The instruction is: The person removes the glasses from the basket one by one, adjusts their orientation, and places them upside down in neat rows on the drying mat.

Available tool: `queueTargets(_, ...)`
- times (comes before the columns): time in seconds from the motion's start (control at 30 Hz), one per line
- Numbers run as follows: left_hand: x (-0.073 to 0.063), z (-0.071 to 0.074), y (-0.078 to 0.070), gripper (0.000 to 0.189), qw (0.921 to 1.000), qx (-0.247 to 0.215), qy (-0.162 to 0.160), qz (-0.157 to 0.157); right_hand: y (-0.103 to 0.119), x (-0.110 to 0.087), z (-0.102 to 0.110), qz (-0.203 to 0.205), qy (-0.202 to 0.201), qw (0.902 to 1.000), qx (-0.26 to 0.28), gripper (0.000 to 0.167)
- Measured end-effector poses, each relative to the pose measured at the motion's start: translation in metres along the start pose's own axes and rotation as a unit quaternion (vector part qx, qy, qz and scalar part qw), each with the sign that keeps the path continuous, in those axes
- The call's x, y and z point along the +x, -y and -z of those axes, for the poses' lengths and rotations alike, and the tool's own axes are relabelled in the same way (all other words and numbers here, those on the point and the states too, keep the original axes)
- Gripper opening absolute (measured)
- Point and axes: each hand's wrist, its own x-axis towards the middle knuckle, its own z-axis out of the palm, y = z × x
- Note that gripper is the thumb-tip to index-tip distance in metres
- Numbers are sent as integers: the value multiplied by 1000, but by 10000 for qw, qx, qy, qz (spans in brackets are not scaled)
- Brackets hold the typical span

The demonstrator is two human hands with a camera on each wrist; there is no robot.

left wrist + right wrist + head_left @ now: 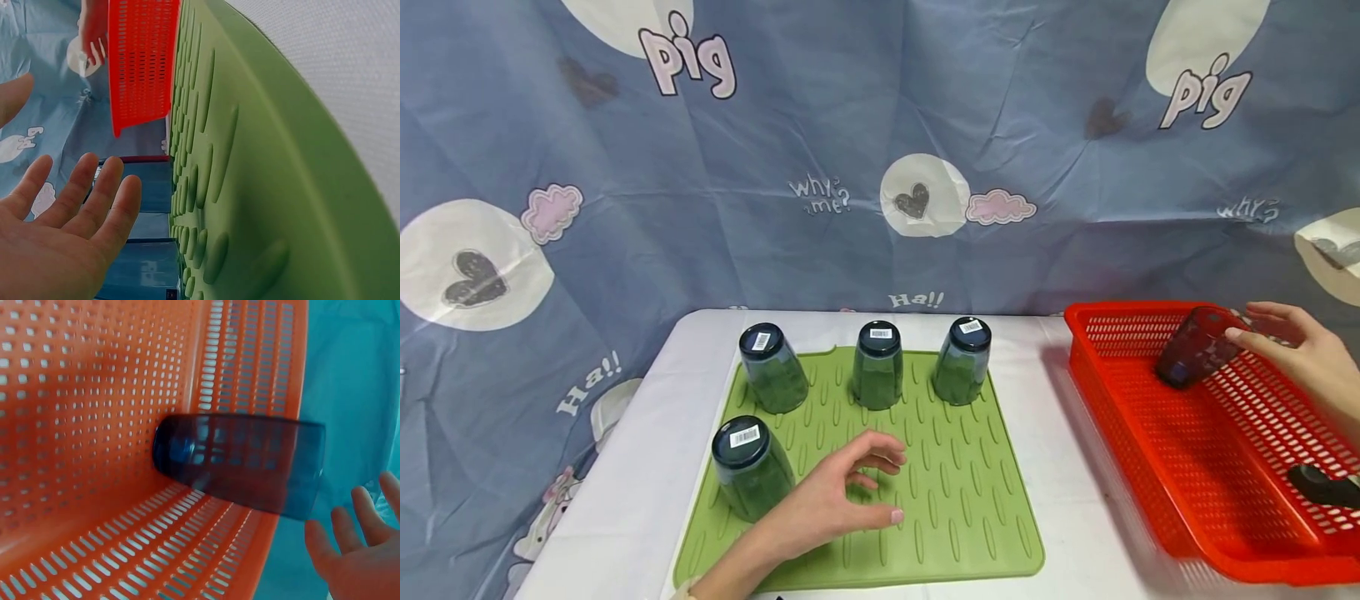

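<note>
Several dark blue glasses stand upside down on a green ribbed mat: one at back left (775, 375), one at back middle (877, 375), one at back right (961, 367) and one at front left (752, 479). Over the mat's middle, my left hand (831, 500) holds nothing, its thumb and fingers apart. A further tinted glass (240, 462) leans in a red basket, base down and mouth toward the basket's rim. My right hand (1307, 354) is at this glass's mouth, fingers (344, 531) spread; whether a fingertip touches it I cannot tell.
The red plastic basket (1138, 475), with slotted walls, stands right of the green mat (940, 533). A black object (1318, 486) shows at the basket's right side. White cloth (1037, 400) covers the table, and a blue printed curtain (820, 108) hangs behind.
</note>
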Motion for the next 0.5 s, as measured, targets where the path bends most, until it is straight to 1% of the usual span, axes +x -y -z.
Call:
queueTargets(0.2, 0, -1, 2, 55, 10000, -56, 45, 20, -7, 13, 1, -162, -25, 9999, -6, 86)
queueTargets(0.37, 1, -1, 3, 56, 10000, -34, 19, 37, -15, 21, 2, -342, 70, 9993, 98, 86)
queueTargets(0.5, 2, -1, 4, 55, 9999, -89, 45, 78, -26, 27, 2, -461, 179, 9983, 297, 86)
